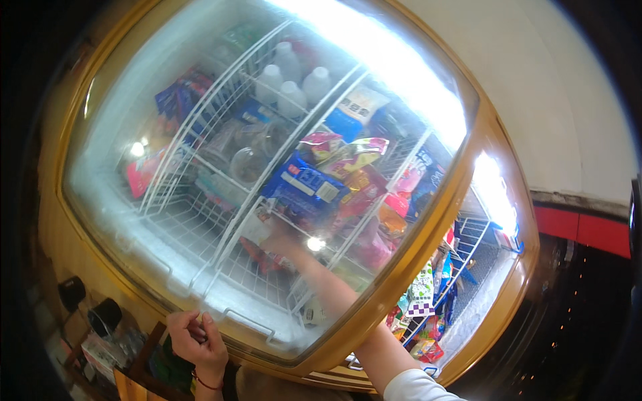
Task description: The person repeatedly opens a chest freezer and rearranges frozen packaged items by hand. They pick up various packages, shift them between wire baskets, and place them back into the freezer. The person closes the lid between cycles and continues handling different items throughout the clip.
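Observation:
My left hand, wearing a thin red bracelet, is beside the front rim of a yellow-framed chest freezer. Its fingers are curled and nothing shows in them. Through the opening on the right, my right arm reaches under the fogged glass lid. Inside, my right hand is on a white package and seems to grip it; glass haze blurs the fingers. Just beyond lie a blue package and a reddish package. A red packet rests below the hand.
White wire baskets divide the interior. White-capped bottles stand at the back, near clear round containers. Wrapped packets fill the uncovered right side. The lid's thick yellow edge crosses above my right arm. Dark cups sit at lower left.

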`<state>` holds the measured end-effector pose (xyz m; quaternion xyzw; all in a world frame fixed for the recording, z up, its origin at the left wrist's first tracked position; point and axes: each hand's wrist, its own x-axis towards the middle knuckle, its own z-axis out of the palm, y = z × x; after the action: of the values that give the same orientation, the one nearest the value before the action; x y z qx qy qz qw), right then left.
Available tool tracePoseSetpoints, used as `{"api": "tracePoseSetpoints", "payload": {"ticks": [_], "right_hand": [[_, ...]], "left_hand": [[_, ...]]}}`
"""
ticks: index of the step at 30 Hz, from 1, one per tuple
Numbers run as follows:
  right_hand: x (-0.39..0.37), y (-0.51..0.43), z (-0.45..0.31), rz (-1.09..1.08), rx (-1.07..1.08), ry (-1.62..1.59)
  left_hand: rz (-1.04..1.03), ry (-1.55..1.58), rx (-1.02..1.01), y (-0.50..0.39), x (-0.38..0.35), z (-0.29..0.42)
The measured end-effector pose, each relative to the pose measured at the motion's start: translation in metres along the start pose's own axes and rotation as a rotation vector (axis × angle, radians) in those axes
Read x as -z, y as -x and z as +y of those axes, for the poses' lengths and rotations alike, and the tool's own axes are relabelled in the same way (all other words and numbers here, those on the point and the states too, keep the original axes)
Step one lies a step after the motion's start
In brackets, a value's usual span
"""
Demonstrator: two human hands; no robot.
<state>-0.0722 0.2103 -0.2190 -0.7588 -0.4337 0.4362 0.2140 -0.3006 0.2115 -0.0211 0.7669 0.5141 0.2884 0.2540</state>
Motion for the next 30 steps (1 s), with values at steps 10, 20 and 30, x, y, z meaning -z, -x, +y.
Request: {"api": "tracePoseSetpoints", "payload": {"ticks": [10, 20, 30], "right_hand": [[0.016, 0.013, 0.003, 0.023, 0.067, -0.003], [0.017, 0.019, 0.008, 0.034, 0.053, -0.004], [0.012, 0.022, 0.005, 0.044, 0.034, 0.042]], "left_hand": [[0.010, 0.026, -0.006, 0.005, -0.002, -0.009], [0.037, -0.047, 0.008, 0.008, -0.004, -0.013], [0.016, -0.030, 0.042, 0.007, -0.003, -0.010]]}}
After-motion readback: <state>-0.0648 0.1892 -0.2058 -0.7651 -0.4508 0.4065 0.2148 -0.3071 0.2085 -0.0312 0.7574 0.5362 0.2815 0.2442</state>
